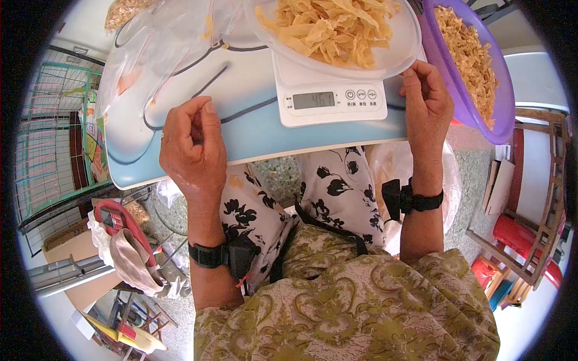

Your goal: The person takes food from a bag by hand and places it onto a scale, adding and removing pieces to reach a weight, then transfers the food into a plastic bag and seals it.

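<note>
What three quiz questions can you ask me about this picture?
1. True or false: the clear round plastic plate of pale yellow strips sits on the white digital scale.
2. Which is nearer that plate: A, the left hand, or B, the right hand?
3. Fill in: the round plastic bowl of shreds is coloured ____.
Key: 1 true; 2 B; 3 purple.
</note>
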Demonstrator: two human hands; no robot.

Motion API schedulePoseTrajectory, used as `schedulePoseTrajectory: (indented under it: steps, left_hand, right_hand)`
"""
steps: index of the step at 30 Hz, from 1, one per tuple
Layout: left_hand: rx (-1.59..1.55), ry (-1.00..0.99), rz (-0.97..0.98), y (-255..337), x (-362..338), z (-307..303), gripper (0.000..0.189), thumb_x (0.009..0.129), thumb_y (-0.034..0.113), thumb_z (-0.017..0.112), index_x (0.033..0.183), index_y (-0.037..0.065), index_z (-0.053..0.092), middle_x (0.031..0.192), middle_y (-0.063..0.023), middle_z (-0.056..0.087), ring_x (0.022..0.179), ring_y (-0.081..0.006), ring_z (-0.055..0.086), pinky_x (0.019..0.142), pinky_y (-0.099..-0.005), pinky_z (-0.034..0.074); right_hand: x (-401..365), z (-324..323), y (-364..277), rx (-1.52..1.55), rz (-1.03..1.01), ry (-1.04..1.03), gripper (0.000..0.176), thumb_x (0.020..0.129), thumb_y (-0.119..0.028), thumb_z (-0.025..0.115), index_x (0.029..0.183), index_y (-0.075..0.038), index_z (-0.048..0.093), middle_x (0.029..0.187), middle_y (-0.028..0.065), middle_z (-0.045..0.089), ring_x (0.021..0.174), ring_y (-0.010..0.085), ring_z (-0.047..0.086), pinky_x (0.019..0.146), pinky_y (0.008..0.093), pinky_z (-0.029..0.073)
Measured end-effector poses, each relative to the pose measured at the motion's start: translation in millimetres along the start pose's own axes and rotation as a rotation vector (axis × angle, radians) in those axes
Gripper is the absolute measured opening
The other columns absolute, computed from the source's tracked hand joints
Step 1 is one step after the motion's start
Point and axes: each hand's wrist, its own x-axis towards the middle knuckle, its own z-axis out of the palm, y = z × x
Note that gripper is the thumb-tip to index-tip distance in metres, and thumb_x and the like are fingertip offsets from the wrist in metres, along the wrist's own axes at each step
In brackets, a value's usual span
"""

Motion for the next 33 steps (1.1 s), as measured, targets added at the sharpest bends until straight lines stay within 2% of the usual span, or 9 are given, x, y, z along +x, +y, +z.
schedulePoseTrajectory:
  steps: [14,33]
  left_hand:
    - [-0.020,0.000,-0.025,-0.6,-0.3,1.0,0.007,0.091,0.013,0.065,0.093,0.007,0.067,0.071,-0.0017,0.057,0.058,-0.0110,0.052,0.055,-0.0255,0.044]
    - [-0.012,0.010,-0.006,-0.1,-0.3,0.6,0.007,0.091,0.014,0.066,0.092,0.007,0.067,0.072,-0.0019,0.058,0.058,-0.0110,0.053,0.055,-0.0254,0.044]
  right_hand:
    - [0.0,1.1,1.2,0.032,0.006,0.003,0.014,0.093,-0.010,0.062,0.104,-0.003,0.067,0.089,0.0015,0.066,0.076,0.0062,0.056,0.070,0.0215,0.047]
    - [0.6,1.4,4.3,0.031,0.002,0.014,0.015,0.093,-0.014,0.062,0.103,-0.003,0.068,0.087,0.0046,0.068,0.077,0.0095,0.060,0.070,0.0250,0.049]
